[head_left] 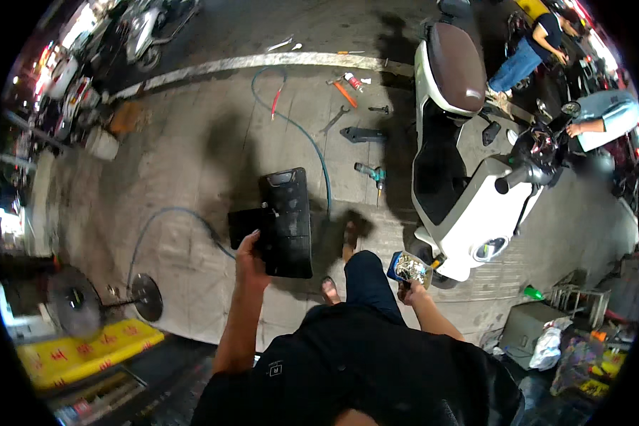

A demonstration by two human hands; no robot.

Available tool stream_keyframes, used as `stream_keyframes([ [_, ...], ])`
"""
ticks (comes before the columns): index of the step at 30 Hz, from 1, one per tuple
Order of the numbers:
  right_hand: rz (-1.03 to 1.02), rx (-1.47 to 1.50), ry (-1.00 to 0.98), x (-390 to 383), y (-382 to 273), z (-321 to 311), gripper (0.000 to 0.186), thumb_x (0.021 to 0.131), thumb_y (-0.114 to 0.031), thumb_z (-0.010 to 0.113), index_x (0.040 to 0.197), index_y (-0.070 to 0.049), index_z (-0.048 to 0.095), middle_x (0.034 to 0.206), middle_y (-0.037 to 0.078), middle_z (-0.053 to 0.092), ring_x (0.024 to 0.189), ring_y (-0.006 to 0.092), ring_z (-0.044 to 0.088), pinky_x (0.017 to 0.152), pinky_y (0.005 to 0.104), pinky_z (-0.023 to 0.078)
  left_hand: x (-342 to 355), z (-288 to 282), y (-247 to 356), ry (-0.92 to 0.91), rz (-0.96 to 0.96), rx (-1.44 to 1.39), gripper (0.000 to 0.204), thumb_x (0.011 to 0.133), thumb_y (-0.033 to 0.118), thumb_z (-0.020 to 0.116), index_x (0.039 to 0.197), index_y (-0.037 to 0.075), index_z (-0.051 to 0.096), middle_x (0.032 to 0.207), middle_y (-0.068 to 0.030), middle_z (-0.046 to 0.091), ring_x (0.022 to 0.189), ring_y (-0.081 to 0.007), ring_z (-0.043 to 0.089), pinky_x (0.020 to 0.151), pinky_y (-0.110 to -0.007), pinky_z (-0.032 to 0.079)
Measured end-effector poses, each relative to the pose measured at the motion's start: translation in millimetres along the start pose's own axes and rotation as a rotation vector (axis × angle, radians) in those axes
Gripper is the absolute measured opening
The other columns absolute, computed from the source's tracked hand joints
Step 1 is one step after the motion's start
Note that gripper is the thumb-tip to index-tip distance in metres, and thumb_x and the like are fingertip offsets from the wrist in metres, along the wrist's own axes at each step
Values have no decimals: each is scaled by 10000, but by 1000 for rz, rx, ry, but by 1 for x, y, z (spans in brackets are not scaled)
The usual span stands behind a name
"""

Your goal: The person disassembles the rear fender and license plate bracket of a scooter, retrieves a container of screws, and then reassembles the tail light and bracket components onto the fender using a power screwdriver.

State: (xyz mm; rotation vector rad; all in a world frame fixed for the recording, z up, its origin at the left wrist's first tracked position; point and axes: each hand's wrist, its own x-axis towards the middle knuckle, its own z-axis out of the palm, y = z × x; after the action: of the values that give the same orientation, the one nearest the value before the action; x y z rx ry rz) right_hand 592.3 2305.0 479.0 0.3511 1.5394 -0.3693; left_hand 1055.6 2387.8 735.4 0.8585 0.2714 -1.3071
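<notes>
My left hand (252, 263) grips a black flat piece (245, 220) against a larger black panel (290, 234) with a cut-out at its far end. My right hand (413, 291) holds a small open box (409, 267) full of small metal hardware, beside the front of a white scooter (461, 224) with a brown seat. On the pavement ahead lie a green drill (369, 172), a long black part (358, 135), a wrench (334, 119), an orange-handled hammer (346, 92) and a red-and-white bottle (355, 83).
A blue hose (316, 145) snakes over the pavement. Parked scooters (143, 39) line the upper left. Two people stand at the right, one in jeans (511, 67), one in light blue (614, 117). A wheeled metal stand (148, 298) is lower left; boxes and bags (525, 334) lie lower right.
</notes>
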Motion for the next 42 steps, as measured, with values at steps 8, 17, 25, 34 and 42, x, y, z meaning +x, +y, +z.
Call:
stream_keyframes([
  [8,-320,-334,-67,-27,-189,310,178,839,-205,515,894,-56,597,697,69,600,535,217,571,441,355,441,285,181,57,5,-70,143,351,884,305,600,1141,66,598,1095,-63,635,1023,-231,579,927,-370,447],
  [17,-955,-1062,0,-216,-339,566,368,793,-237,581,692,116,597,618,177,634,492,236,631,470,348,503,545,290,134,-58,-130,297,508,916,418,534,1276,61,498,1259,-93,552,1151,-257,513,988,-431,399],
  [25,-1219,-1424,115,-140,-396,785,500,781,-440,586,794,59,610,856,285,613,879,415,597,804,471,469,808,277,142,-187,-623,527,702,877,610,467,1324,69,459,1325,-134,494,1144,-283,518,941,-423,430],
  [34,-782,-1078,-355,-3,-483,902,524,858,-526,533,841,-12,633,759,154,650,714,317,636,693,400,498,965,334,219,-57,-703,696,648,895,585,456,1243,44,530,1165,-121,608,1016,-256,602,897,-387,476],
  [42,-142,329,78,467,-540,736,245,888,-292,560,928,-51,563,779,91,618,656,214,595,598,343,506,1120,240,144,283,-649,708,605,899,545,463,1210,33,554,1123,-128,625,950,-278,618,889,-413,491],
])
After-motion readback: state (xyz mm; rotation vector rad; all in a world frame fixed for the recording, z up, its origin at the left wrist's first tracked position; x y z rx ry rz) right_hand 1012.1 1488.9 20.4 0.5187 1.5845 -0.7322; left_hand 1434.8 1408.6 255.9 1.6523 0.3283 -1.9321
